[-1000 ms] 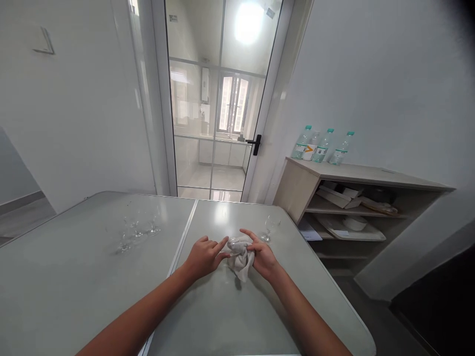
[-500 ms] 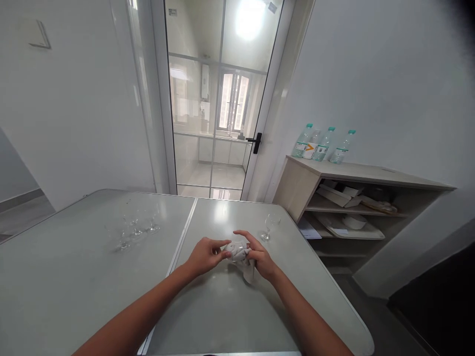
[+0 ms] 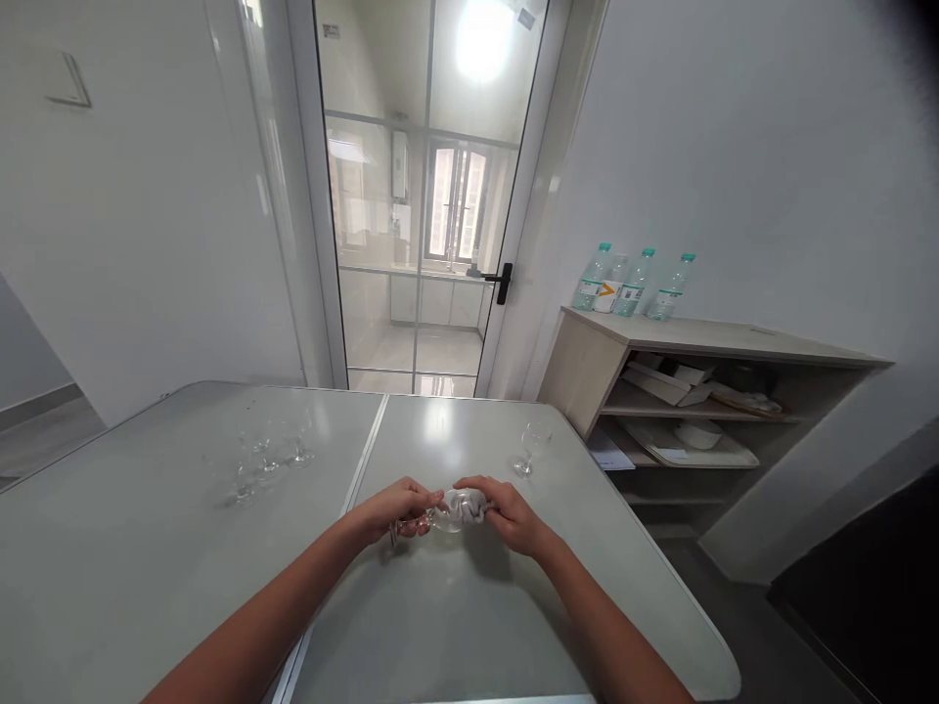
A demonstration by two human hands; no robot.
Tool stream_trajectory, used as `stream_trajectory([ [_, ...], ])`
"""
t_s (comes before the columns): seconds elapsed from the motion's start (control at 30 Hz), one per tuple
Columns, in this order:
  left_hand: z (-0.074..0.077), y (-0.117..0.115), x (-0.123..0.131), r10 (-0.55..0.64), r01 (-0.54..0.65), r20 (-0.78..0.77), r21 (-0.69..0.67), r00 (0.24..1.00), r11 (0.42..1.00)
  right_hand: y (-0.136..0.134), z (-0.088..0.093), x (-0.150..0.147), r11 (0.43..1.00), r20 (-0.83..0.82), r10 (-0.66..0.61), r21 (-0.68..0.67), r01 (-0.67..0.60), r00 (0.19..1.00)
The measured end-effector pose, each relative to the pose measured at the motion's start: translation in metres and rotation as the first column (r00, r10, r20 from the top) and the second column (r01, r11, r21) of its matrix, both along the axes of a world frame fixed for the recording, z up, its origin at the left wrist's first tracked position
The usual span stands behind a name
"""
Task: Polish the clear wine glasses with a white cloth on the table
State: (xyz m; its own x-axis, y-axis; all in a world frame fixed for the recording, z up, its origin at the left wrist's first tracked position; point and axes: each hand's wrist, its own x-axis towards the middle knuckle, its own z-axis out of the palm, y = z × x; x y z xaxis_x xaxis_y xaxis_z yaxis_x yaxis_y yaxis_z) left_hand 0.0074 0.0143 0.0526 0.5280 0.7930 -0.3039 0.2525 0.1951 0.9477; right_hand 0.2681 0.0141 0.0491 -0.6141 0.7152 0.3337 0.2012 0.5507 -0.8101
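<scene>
My left hand [image 3: 400, 506] is closed round the stem end of a clear wine glass [image 3: 434, 519], held sideways just above the grey table [image 3: 183, 567]. My right hand [image 3: 506, 513] is closed on a crumpled grey cloth [image 3: 468, 506] that is pushed against or into the bowl of the glass. The two hands almost meet over the middle of the table.
Another wine glass [image 3: 532, 445] stands upright behind my right hand. Several clear glasses [image 3: 264, 455] stand at the left of the table. To the right is a wooden shelf [image 3: 704, 337] with water bottles [image 3: 635, 284] on top. A glass door [image 3: 422, 196] is behind the table.
My hands have lifted the glass and cloth off the table and turned the glass on its side. The left hand shifted from the cloth to the stem; the cloth is bunched tighter.
</scene>
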Motion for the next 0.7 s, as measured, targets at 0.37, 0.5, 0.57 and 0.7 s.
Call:
stream_trajectory([
  [0.37,-0.018,-0.005,0.012,0.378,0.106,-0.317,0.868,0.870,0.486,0.009,-0.004,-0.007,0.636,-0.457,-0.212,-0.735,-0.233,0.864],
  [0.5,-0.032,-0.005,0.011,0.497,0.296,-0.293,0.952,0.817,0.075,0.017,-0.009,-0.001,0.614,-0.461,-0.306,-0.764,-0.197,0.833],
  [0.57,-0.033,-0.005,0.010,0.522,0.319,-0.248,0.946,0.816,-0.050,0.017,-0.009,0.000,0.622,-0.467,-0.322,-0.760,-0.188,0.823],
  [0.7,-0.030,-0.006,0.011,0.512,0.327,-0.216,0.935,0.831,-0.136,0.012,-0.006,-0.006,0.666,-0.487,-0.277,-0.719,-0.200,0.828],
])
